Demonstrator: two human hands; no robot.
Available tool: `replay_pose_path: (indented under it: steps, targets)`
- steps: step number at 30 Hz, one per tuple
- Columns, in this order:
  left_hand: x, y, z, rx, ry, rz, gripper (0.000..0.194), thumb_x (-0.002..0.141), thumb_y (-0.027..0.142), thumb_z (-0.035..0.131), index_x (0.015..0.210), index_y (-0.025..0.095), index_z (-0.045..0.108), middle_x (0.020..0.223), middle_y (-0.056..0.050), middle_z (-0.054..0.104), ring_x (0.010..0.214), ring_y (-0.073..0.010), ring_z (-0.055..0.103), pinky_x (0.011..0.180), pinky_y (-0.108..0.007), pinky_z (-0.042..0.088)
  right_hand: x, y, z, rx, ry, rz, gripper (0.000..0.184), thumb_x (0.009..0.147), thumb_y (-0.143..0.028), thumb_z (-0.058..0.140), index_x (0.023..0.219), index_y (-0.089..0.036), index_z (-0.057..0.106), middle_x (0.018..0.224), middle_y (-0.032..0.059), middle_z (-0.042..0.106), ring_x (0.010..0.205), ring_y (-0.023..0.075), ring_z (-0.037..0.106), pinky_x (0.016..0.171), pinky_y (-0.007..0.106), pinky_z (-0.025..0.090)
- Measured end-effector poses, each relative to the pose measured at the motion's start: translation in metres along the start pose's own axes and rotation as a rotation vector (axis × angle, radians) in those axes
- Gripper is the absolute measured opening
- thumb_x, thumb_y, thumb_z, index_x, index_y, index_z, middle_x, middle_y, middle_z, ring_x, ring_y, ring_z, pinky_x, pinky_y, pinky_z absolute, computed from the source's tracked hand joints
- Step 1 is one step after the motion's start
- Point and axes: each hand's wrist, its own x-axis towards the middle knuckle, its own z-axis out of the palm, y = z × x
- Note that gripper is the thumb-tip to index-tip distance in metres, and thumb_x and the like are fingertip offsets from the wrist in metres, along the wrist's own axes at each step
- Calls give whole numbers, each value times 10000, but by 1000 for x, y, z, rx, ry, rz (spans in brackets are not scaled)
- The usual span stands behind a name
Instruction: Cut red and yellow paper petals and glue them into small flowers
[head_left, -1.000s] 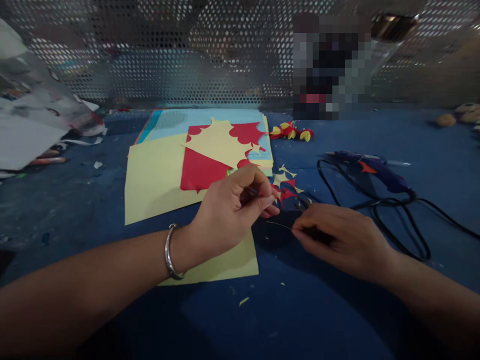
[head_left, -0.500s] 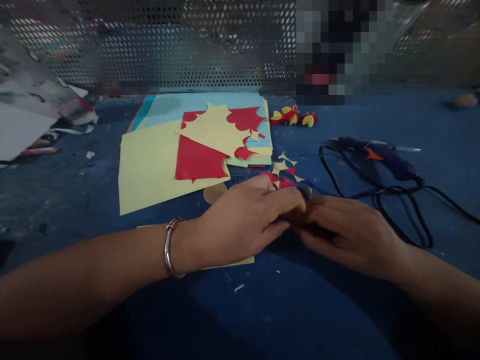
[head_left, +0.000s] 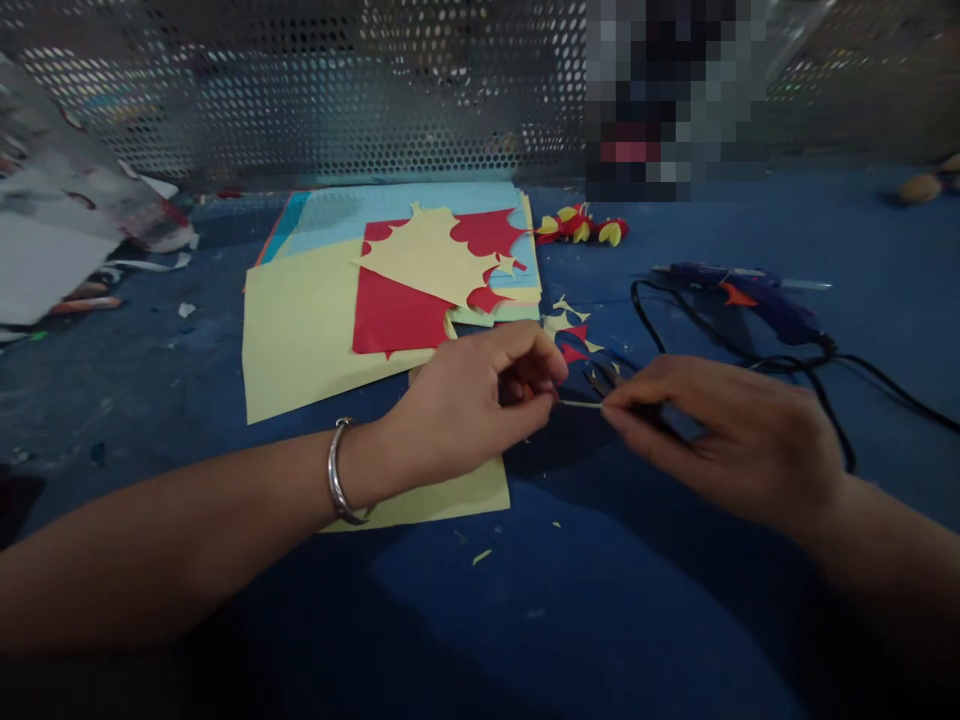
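Head view, looking down on the blue desk [head_left: 600,600]: my left hand [head_left: 465,410] and my right hand [head_left: 720,430] meet just in front of the red sheet [head_left: 394,320], which I'll use as my marker. Between them runs a thin wire [head_left: 579,404], pale and fine. My left hand pinches its near end, thumb against forefinger, the other fingers curled in. My right hand pinches the far end the same way, fingers drawn together. The wire sits in the air above the desk, right of and nearer me than the red sheet.

Right of the red sheet lie red and yellow paper scraps [head_left: 571,335]; further right, the glue gun [head_left: 757,300] with its black cord [head_left: 712,345] looping close behind my right hand. Beyond the red sheet's far right corner sits a small paper flower piece [head_left: 581,228]. Under my left wrist, with its bangle [head_left: 337,485], is a yellow sheet [head_left: 442,495].

Risks, as I judge them: the wire is so thin that a loose pinch could let it spring out and vanish among the scraps. A hard tug could kink it. My right forearm could also snag that cord and drag the gun.
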Motion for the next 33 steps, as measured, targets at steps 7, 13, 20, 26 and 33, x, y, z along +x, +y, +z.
replay_pose_path:
  steps: [7,13,20,26,33]
  targets:
    - [1,4,8,-695,185,-364,232,777,226,883,916,170,706,809,17,693,736,-96,626,675,-236,439,-7,-7,-10,-188,201,-15,172,955,-108,699,1059,-236,651,901,37,788,749,187,753,731,305,595]
    - [-10,18,20,-895,268,-415,225,751,144,905,837,167,698,793,29,708,770,-85,649,794,-224,493,-1,-14,6,-233,164,-281,266,932,-95,733,1162,-205,658,953,63,804,831,191,753,791,341,637]
    - [-22,40,35,-996,326,-500,188,801,36,832,814,144,678,718,37,710,718,-52,642,740,-163,490,-5,-33,11,-253,252,-349,296,916,-37,679,1151,-216,681,993,61,830,832,216,749,781,375,622]
    - [-21,46,41,-1053,367,-566,212,801,29,816,787,157,648,700,56,675,707,-49,605,728,-160,471,-4,-36,13,-328,272,-422,258,899,-6,656,1032,-210,743,909,53,821,763,210,726,702,381,590]
    - [-17,42,43,-1044,361,-547,206,768,61,830,770,151,645,726,39,670,747,-65,614,748,-169,470,8,-29,9,-410,264,-486,218,909,-31,689,881,-235,763,796,-3,799,676,146,695,633,313,568]
